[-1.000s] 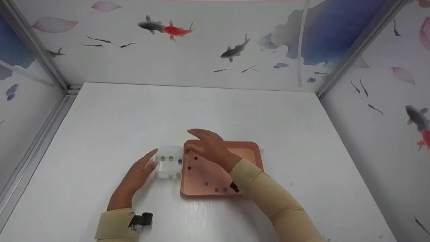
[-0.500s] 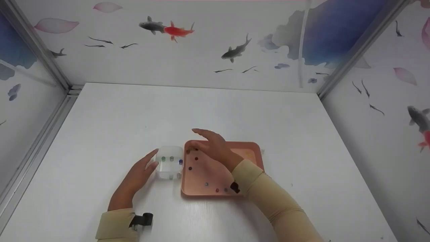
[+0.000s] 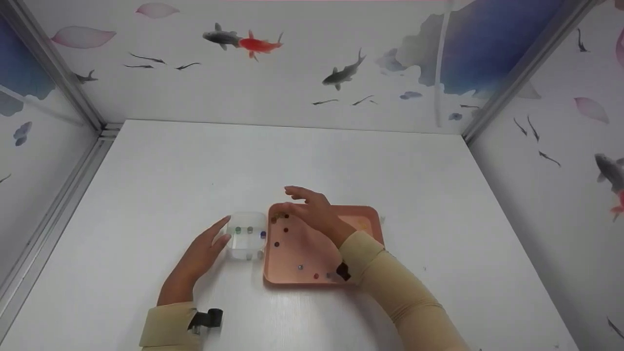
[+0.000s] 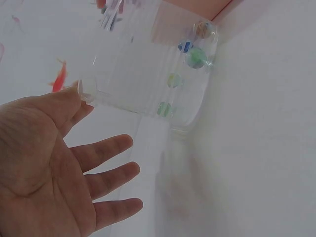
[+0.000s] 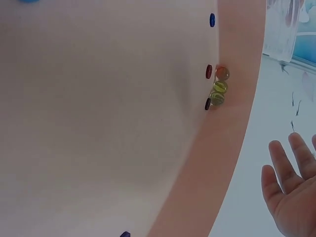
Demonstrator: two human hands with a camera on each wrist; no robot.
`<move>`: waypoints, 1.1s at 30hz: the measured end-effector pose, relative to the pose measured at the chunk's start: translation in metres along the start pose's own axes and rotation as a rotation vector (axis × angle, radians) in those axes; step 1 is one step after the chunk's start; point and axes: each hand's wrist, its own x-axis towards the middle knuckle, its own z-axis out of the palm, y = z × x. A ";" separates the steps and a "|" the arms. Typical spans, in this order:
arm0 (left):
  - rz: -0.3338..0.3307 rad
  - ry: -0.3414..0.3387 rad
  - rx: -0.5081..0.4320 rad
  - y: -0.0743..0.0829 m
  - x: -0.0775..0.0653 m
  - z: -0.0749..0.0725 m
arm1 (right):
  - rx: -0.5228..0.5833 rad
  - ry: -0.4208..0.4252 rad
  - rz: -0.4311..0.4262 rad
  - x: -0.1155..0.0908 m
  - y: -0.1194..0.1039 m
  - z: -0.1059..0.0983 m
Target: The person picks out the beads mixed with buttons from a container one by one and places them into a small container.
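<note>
In the head view my left hand point(image 3: 197, 253) rests its thumb and a finger against the left side of a clear plastic container point(image 3: 246, 217). Several glass marbles point(image 4: 196, 58) show inside it in the left wrist view, while the hand's other fingers point(image 4: 111, 150) stretch out straight. My right hand point(image 3: 316, 213) hovers over the far left part of an orange tray point(image 3: 317, 282), with nothing in its grasp. Orange and yellow-green marbles point(image 5: 220, 87) lie together by the tray's rim, beside small flat red point(image 5: 209, 71) and dark discs. Extended fingers of the right hand point(image 5: 296, 207) show at lower right.
Container and tray stand side by side on a white table point(image 3: 292, 161). More small pieces lie in the tray, such as a red one point(image 3: 316, 276) near its front edge. Yellow pieces point(image 3: 362, 224) sit at the far right. Walls with painted fish surround the table.
My right hand has drawn slightly right, away from the tray's far left corner, and more of the marbles there have come into sight. The left hand and container keep their places.
</note>
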 end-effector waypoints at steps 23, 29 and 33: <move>-0.005 -0.025 -0.032 0.001 -0.001 -0.003 | 0.167 0.001 0.095 0.003 0.012 0.006; 0.005 -0.019 -0.030 -0.001 0.000 -0.002 | 0.141 -0.020 0.158 0.005 0.013 0.009; 0.014 -0.024 -0.025 -0.003 0.001 -0.002 | 0.120 -0.034 0.168 0.007 0.014 0.012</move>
